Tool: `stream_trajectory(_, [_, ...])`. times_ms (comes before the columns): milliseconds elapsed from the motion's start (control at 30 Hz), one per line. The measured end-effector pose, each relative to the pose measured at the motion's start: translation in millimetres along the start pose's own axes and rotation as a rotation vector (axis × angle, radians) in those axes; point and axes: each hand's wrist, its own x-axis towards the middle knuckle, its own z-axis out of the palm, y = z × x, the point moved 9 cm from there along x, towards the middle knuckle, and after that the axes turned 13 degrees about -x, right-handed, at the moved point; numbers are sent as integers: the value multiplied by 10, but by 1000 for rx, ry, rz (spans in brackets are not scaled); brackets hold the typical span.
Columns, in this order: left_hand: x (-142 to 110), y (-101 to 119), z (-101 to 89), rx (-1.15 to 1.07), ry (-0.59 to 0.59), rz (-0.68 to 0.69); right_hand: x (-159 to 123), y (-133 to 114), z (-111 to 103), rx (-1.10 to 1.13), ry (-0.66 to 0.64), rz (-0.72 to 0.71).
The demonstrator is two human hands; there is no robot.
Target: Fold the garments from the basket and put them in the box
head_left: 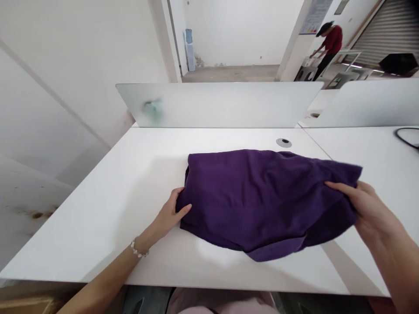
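Behind a smooth white tabletop [81, 226], a frosted rectangular divider panel [222, 104] is set across the upper middle of the frame. Over the tabletop, from centre to right, a folded dark purple fabric piece [248, 196] is held stretched, its left edge clamped by the left hand [175, 207], its right end gripped by the right hand [368, 203], partly hidden underneath.

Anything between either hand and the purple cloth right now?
Nothing visible: the left hand holds the purple cloth directly at its left end, the right hand at its right end.
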Motion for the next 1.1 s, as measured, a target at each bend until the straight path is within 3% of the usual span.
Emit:
stream_trajectory(100, [10, 84, 193, -149, -31, -29, -131, -632, 209, -96, 36, -205])
stream_trajectory(167, [24, 107, 236, -244, -2, -67, -319, -1038, 625, -184, -33, -391])
stream_trajectory(233, [29, 80, 235, -327, 40, -130, -611, -1327, 1211, -270, -191, -625])
stream_trajectory(300, [19, 32, 220, -397, 75, -188, -955, -1374, 1821, -288, -421, -788])
stream_trajectory(367, [1, -6, 201, -460, 103, -214, -1321, -1189, 2367, -303, -732, -856])
stream_trajectory(467, [-21, -51, 191, -520, 132, -227, -1755, -749, 2815, -340, -1112, -798])
stream_trajectory(567, [5, -36, 198, -492, 135, -169, -1902, -604, 2833, -375, -1197, -800])
stream_trajectory(667, [72, 19, 182, -397, 138, -69, -1795, -778, 2648, -358, -1164, -883])
stream_trajectory(800, [179, 85, 108, -256, 136, 6, -1135, -995, 2224, -418, -752, -962])
stream_trajectory(867, [240, 109, 19, -204, 160, 29, -818, -854, 2076, -539, -592, -946])
stream_trajectory(933, [322, 110, -82, -174, 191, 31, -636, -597, 2034, -652, -534, -941])
stream_trajectory(1100, [670, 304, -212, 3, 198, 114, -582, -149, 2050, -669, -429, -973])
